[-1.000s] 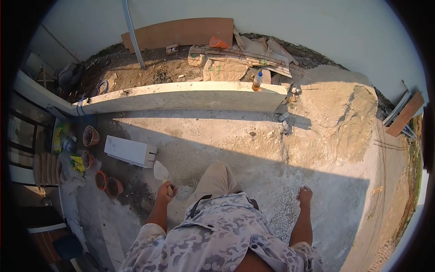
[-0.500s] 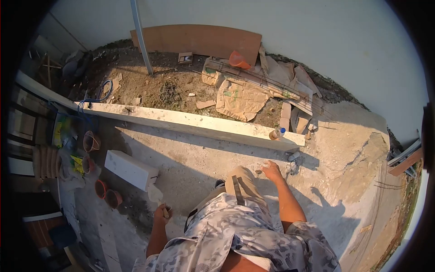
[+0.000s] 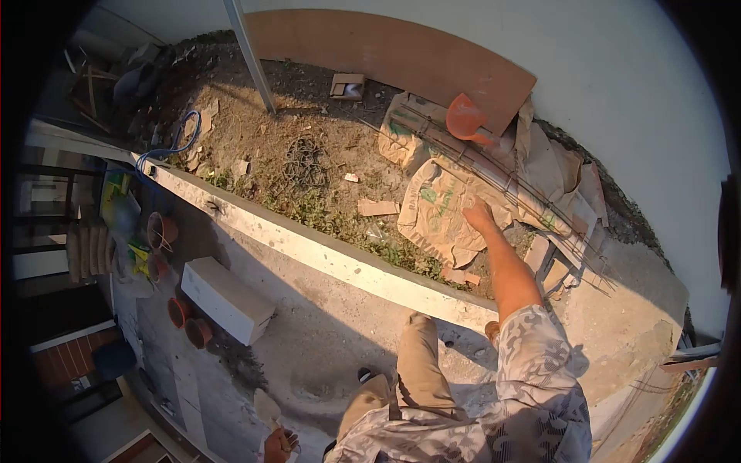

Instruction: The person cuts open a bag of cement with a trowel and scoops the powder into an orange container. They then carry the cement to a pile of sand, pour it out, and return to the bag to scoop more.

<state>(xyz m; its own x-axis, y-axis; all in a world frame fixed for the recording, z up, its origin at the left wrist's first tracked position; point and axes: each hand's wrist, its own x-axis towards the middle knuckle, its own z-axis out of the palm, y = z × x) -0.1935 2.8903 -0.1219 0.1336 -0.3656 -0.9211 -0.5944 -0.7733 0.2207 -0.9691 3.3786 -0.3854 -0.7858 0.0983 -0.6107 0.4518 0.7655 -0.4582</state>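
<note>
My left hand (image 3: 281, 446), at the bottom edge of the view, is closed round the handle of a trowel (image 3: 267, 407). The trowel's pale blade points up and away, over the concrete floor. My right hand (image 3: 479, 215) is stretched out past the low wall (image 3: 332, 251), its fingers bent together. It overlaps a flattened paper cement bag (image 3: 440, 208) lying on the soil. Whatever those fingers hold, if anything, I cannot make out.
A long white block (image 3: 224, 297) lies on the floor at the left, beside several orange buckets (image 3: 198, 333). Beyond the wall are thin steel rods (image 3: 494, 171), an orange hard-shelled bowl shape (image 3: 463, 117), a brown board (image 3: 386, 42) and an upright metal post (image 3: 251, 58).
My right hand has swung forward from beside my leg to above the ground beyond the wall. My left hand with the trowel appears lower in view, and the view has shifted.
</note>
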